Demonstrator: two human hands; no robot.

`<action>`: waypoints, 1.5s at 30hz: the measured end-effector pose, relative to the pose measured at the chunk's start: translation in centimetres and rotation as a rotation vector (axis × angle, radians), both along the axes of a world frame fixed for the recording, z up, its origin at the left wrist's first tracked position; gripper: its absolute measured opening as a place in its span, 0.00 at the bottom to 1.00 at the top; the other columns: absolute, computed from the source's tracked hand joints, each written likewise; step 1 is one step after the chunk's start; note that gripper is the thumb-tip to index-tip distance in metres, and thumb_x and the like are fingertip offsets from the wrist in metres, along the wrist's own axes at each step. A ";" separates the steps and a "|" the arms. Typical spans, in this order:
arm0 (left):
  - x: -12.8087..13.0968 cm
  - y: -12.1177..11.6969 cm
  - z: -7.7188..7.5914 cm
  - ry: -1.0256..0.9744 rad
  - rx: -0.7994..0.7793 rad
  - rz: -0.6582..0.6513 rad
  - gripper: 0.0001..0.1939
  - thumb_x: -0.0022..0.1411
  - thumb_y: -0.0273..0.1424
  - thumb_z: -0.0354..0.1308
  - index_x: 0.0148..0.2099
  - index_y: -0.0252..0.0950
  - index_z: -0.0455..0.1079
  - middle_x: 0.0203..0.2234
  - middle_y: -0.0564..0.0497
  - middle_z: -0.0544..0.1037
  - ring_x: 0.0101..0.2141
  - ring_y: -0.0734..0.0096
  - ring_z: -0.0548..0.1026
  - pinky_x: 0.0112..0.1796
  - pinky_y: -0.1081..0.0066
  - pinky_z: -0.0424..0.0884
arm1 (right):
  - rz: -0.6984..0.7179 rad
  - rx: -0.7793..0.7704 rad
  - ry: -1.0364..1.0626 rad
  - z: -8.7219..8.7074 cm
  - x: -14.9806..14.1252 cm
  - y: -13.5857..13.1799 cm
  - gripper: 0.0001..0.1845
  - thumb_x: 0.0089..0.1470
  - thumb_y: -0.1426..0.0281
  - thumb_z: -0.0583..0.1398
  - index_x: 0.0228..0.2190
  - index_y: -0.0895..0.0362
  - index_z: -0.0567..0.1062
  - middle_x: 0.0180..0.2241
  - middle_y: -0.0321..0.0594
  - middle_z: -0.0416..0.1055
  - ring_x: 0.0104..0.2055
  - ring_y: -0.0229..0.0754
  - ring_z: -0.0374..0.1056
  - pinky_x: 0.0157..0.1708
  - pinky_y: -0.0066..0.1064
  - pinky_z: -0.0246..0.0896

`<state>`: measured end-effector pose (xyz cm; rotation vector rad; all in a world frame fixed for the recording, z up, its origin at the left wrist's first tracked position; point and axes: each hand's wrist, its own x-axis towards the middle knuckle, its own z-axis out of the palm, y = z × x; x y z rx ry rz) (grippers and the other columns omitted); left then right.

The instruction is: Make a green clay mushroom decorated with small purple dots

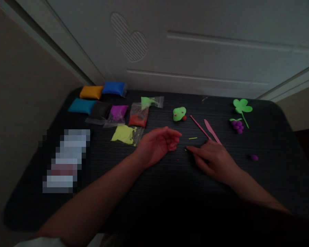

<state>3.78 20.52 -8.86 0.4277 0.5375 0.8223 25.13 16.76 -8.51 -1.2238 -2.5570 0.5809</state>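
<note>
My left hand [158, 145] rests side-on over the dark table, palm facing right, its fingers loosely bent and apart from the thumb; nothing shows in it. With the index finger stretched out, my right hand [213, 157] reaches a tiny yellow bit [185, 149] on the tabletop. Just beyond that fingertip lies a thin yellow clay strip [193, 138]. A green clay piece [179, 113] with small pink dots and a reddish-brown lump sits farther back. Behind my right hand are a pink stick tool [199, 126] and a pink plastic knife [211, 131], both partly covered by it.
Several clay packets, including an opened yellow one [123, 134] and a red one [138, 120], lie at left and back. A blurred-out flat object [65, 161] is at far left. On the right are a green clover [242, 105], purple grapes [237, 127] and a purple lump [254, 157].
</note>
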 end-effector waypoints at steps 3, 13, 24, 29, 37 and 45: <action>0.0 0.0 0.1 0.010 -0.002 0.004 0.16 0.55 0.33 0.47 0.31 0.28 0.73 0.24 0.46 0.73 0.26 0.73 0.66 0.27 0.71 0.60 | -0.021 -0.003 0.008 0.1 0.0 0.1 0.16 0.54 0.71 0.50 0.44 0.58 0.69 0.25 0.37 0.67 0.28 0.37 0.60 0.34 0.33 0.51; 0.1 -0.1 0.2 0.024 0.003 0.004 0.17 0.55 0.33 0.46 0.32 0.28 0.73 0.23 0.46 0.72 0.25 0.73 0.65 0.27 0.72 0.59 | 0.005 -0.010 -0.010 0.3 -0.1 0.2 0.15 0.54 0.70 0.50 0.43 0.57 0.70 0.24 0.36 0.66 0.28 0.36 0.60 0.33 0.32 0.50; 0.1 -0.1 0.1 0.034 0.002 0.010 0.16 0.55 0.34 0.48 0.32 0.28 0.73 0.25 0.47 0.72 0.25 0.75 0.65 0.26 0.72 0.59 | 0.053 -0.022 -0.058 0.4 0.4 0.4 0.18 0.53 0.71 0.50 0.46 0.57 0.67 0.27 0.38 0.66 0.31 0.38 0.60 0.35 0.32 0.49; 0.2 -0.2 0.3 0.064 0.012 0.003 0.17 0.54 0.34 0.47 0.32 0.28 0.73 0.24 0.46 0.72 0.24 0.75 0.64 0.27 0.72 0.60 | 0.104 0.042 -0.129 0.7 0.1 0.1 0.19 0.53 0.70 0.50 0.47 0.53 0.67 0.27 0.38 0.66 0.31 0.39 0.58 0.36 0.34 0.47; 0.2 -0.2 0.4 0.089 0.016 -0.003 0.17 0.55 0.35 0.46 0.32 0.29 0.73 0.23 0.46 0.71 0.24 0.74 0.64 0.28 0.72 0.60 | 0.082 0.109 -0.198 0.7 -0.2 -0.1 0.19 0.52 0.69 0.51 0.47 0.54 0.67 0.29 0.39 0.68 0.32 0.40 0.59 0.37 0.35 0.45; 0.3 -0.3 0.4 0.085 0.022 0.000 0.18 0.56 0.35 0.45 0.33 0.29 0.73 0.23 0.46 0.71 0.24 0.74 0.64 0.28 0.72 0.60 | 0.110 0.152 -0.209 0.6 -0.2 -0.3 0.20 0.51 0.68 0.52 0.47 0.53 0.67 0.28 0.37 0.68 0.31 0.39 0.60 0.35 0.35 0.43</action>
